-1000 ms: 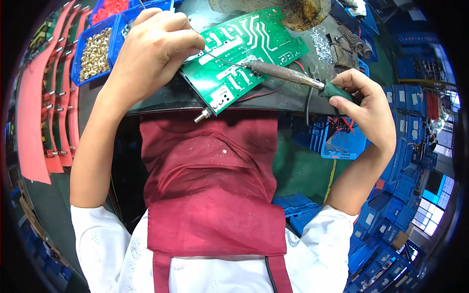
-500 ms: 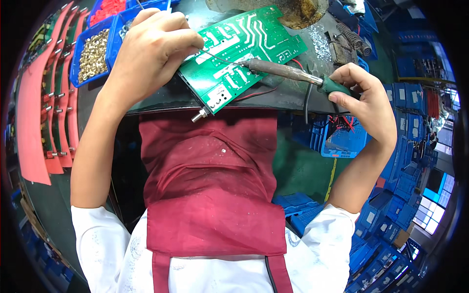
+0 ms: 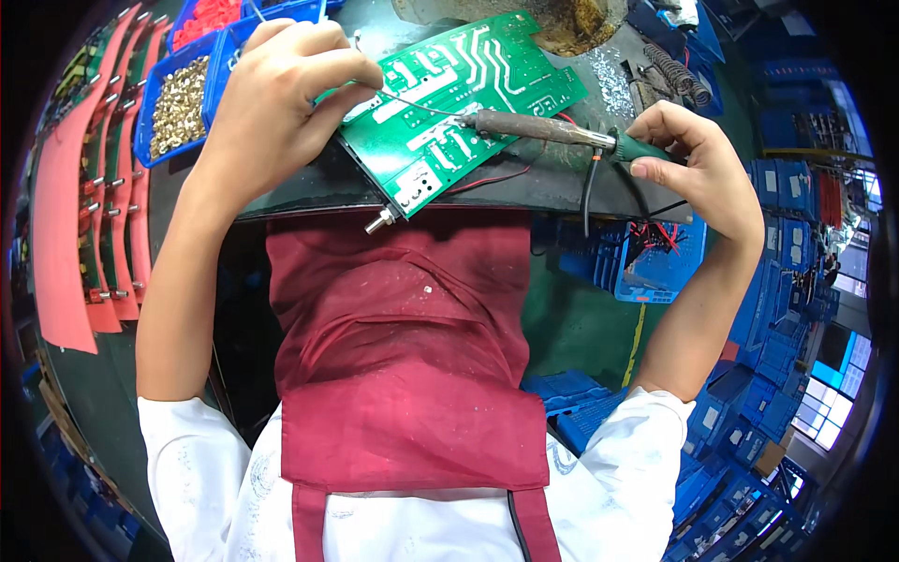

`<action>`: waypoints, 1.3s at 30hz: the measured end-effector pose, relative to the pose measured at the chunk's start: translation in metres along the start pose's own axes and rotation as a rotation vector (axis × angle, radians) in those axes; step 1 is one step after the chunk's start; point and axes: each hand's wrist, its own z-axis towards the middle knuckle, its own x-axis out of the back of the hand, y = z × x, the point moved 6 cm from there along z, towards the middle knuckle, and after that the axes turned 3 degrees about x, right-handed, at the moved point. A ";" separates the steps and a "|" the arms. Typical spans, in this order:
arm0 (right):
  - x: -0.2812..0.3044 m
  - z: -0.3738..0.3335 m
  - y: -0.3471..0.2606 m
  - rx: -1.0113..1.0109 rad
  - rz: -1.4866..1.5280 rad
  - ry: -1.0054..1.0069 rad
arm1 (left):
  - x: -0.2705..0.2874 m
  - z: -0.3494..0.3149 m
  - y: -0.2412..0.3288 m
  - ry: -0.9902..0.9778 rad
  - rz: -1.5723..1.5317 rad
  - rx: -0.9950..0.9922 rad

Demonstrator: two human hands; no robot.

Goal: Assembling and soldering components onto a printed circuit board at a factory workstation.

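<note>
A green circuit board (image 3: 468, 89) lies tilted on the dark bench, white-marked side up, with a threaded metal post jutting from its near corner. My right hand (image 3: 698, 173) is closed round the green handle of a soldering iron (image 3: 538, 127), whose tip meets the middle of the board. In my left hand (image 3: 286, 98), thumb and fingers pinch a thin solder wire (image 3: 417, 105). The wire runs across the board to the iron's tip. The exact spot where tip and wire meet is too small to make out.
Blue bins at the far left hold brass-coloured parts (image 3: 180, 108) and red pieces (image 3: 208, 21). Red panels with fittings (image 3: 89, 187) stand on the left. A coiled iron stand (image 3: 676, 77) is at the back right. A blue basket (image 3: 655, 272) sits below the bench edge.
The soldering iron's handle and my right hand have shifted slightly up and left. My left hand has moved a little left, with the solder wire still pinched. The board stays put.
</note>
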 end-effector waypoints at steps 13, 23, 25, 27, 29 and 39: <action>-0.009 -0.044 0.007 0.068 0.003 0.138 | 0.024 -0.033 -0.010 0.202 0.066 0.352; -0.025 -0.155 0.152 -0.330 0.086 0.756 | 0.050 -0.057 -0.085 0.246 0.188 0.475; -0.033 -0.151 0.172 -0.347 0.040 0.853 | 0.042 -0.056 -0.094 0.201 0.231 0.487; -0.042 -0.138 0.185 -0.385 0.054 0.946 | 0.033 -0.055 -0.092 0.165 0.248 0.455; -0.046 -0.128 0.191 -0.389 -0.037 1.030 | 0.026 -0.052 -0.088 0.102 0.288 0.521; -0.109 -0.084 0.066 -0.347 -0.543 0.677 | 0.017 -0.049 -0.086 0.115 0.290 0.489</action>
